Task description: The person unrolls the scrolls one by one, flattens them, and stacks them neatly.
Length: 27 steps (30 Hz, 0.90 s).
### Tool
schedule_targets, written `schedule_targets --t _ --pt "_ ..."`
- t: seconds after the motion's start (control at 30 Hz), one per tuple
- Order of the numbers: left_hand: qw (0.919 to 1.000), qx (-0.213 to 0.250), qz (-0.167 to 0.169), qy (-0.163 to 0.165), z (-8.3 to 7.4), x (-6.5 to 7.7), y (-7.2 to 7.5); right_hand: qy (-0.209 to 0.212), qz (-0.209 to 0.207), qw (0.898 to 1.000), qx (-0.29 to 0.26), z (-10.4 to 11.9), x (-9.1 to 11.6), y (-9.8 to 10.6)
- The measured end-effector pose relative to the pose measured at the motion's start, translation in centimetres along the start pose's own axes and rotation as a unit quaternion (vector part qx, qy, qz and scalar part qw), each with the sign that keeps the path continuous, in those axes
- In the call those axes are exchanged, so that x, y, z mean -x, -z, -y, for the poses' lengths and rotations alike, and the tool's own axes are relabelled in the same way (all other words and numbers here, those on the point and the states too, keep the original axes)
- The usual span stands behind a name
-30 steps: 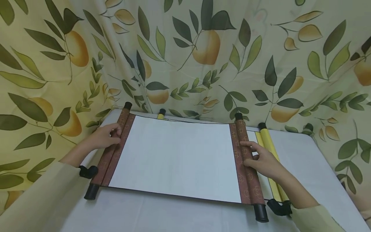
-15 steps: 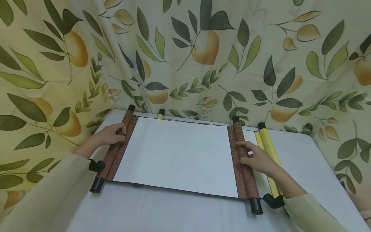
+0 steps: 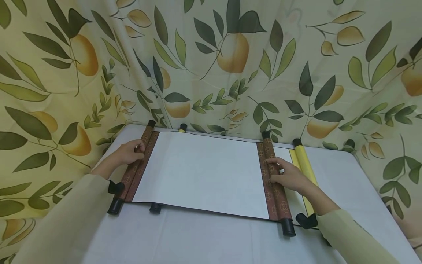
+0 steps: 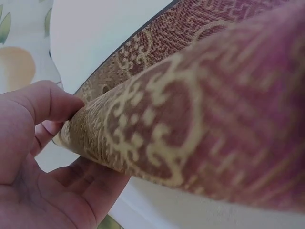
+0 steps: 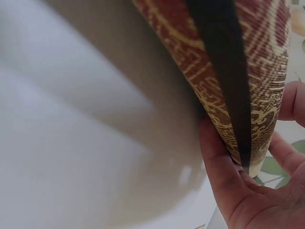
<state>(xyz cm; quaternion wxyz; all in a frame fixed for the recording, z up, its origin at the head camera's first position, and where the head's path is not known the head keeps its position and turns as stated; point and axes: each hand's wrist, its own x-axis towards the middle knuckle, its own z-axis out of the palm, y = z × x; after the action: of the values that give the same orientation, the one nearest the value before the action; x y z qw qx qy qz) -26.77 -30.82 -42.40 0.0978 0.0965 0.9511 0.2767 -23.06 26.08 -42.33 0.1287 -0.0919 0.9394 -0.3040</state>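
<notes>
A hanging scroll with a blank white panel is spread between two reddish-brown brocade rollers with black knobs. My left hand grips the left roller around its middle. On the other side, my right hand holds the right roller, fingers and thumb around it. Gold patterned brocade fills much of the left wrist view, pinched by the left fingers. In the right wrist view, the right fingers lie against the underside of the brocade roller.
A second scroll with a yellow roller lies beneath and to the right on the white table. Its other roller shows only a yellow end and a black knob. Behind hangs a fruit-and-leaf patterned curtain.
The left roller has moved right and away from me, the right roller slightly left and away. A black knob of the lower scroll now shows below the front edge.
</notes>
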Motion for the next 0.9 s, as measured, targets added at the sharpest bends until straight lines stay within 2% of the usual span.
schedule_targets --t 0.3,0.47,0.57,0.7,0.9 --pt "0.9996 0.017 -0.021 -0.010 -0.7 0.3 0.3 0.000 -0.006 1.000 0.013 -0.3 0.4 0.8" --pt "0.9979 0.052 -0.016 -0.036 -1.3 0.2 0.0 -0.014 -0.005 1.000 0.023 -0.6 0.9 1.1" --pt "0.9973 0.061 -0.004 -0.040 -1.7 0.0 -0.5 -0.021 -0.007 0.999 0.028 -0.9 1.2 1.1" --pt "0.9991 0.032 0.000 -0.027 -2.1 0.0 -1.1 -0.020 -0.002 0.999 0.025 -1.1 1.3 0.8" --pt "0.9994 -0.008 -0.009 -0.034 -2.3 -0.1 -2.1 -0.005 -0.003 0.998 0.055 -1.2 1.0 0.3"
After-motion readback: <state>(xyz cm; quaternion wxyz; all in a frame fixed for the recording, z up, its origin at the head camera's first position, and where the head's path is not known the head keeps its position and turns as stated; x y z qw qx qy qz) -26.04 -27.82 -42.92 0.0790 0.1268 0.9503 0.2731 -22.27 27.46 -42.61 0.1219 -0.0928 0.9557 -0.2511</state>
